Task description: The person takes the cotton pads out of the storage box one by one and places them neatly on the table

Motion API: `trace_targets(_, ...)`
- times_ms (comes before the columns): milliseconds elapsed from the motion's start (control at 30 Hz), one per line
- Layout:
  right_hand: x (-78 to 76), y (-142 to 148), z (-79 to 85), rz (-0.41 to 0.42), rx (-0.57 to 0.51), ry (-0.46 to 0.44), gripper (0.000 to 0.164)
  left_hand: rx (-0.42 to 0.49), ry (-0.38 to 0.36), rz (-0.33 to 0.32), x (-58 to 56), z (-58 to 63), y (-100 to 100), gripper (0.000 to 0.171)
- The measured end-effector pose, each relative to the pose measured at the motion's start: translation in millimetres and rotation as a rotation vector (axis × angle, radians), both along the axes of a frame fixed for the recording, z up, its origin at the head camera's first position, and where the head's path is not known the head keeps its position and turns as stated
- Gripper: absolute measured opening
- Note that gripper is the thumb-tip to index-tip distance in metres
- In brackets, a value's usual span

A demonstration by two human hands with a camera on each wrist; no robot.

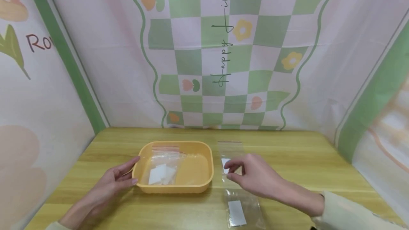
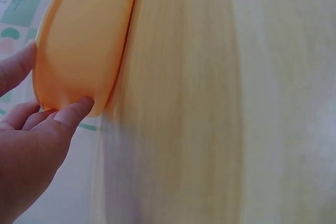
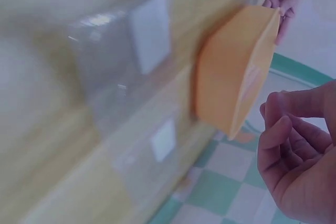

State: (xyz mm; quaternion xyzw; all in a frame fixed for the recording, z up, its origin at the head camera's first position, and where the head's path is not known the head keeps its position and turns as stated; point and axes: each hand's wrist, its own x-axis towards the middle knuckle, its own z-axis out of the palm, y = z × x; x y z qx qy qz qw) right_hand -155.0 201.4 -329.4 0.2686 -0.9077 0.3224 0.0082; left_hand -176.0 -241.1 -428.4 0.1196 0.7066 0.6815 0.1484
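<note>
A shallow yellow plastic tray [image 1: 195, 169] stands on the table, left of centre. My left hand [image 1: 110, 185] holds its left end, with thumb and fingers set against the wall and rim. Inside the tray lie clear zip bags [image 1: 164, 159] with white rectangular pieces in them. To its right, a clear zip bag [image 1: 230, 148] with a white piece lies flat, partly hidden by my right hand [image 1: 255, 175]. That hand hovers above the bag, fingers loosely curled, a gap between thumb and forefinger, nothing held. Nearer me lies another clear bag [image 1: 252, 205] with a white rectangle [image 1: 237, 213].
The wood-grain table [image 1: 287, 148] carries the tray and the bags. A cloth printed with green and white checks [image 1: 211, 59] hangs along the table's far edge. More printed cloth [image 1: 25, 105] hangs at the left and right sides.
</note>
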Motion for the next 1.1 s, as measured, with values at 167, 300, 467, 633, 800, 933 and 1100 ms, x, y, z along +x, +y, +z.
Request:
trace_targets(167, -23.5, -29.9, 12.0, 0.079, 0.03, 0.008, 0.012, -0.002, 0.009, -0.001, 0.2, -0.6, -1.7, 0.085)
trace_targets(300, -41.4, -55.3, 10.7, 0.143, 0.039, -0.013, 0.01, 0.001, 0.015, -0.001, 1.0, -0.4, -3.0, 0.084)
trace_targets(467, -63.5, -84.5, 1.7, 0.189, 0.045, -0.029, 0.008, -0.007, 0.01, 0.014, 1.2, 0.1, -1.4, 0.084)
trace_targets(633, -84.6, -106.4, -10.6, 0.24, 0.076, -0.045, 0.013, -0.006, 0.009, 0.015, -0.2, 1.2, 0.2, 0.085)
trace_targets(800, -96.6, -121.6, -23.7, 0.222, 0.101, -0.171, 0.023, -0.004, 0.006, 0.017, -0.5, 1.5, 0.9, 0.085)
trace_targets(933, -100.5, -129.6, -29.9, 0.202, 0.117, -0.246, 0.033, 0.005, 0.007, 0.018, 0.2, 2.5, 0.7, 0.085)
trace_targets(1100, -103.3, -136.7, -36.2, 0.203, 0.081, -0.31, 0.038, 0.01, 0.012, 0.012, 0.7, 3.4, -0.5, 0.084)
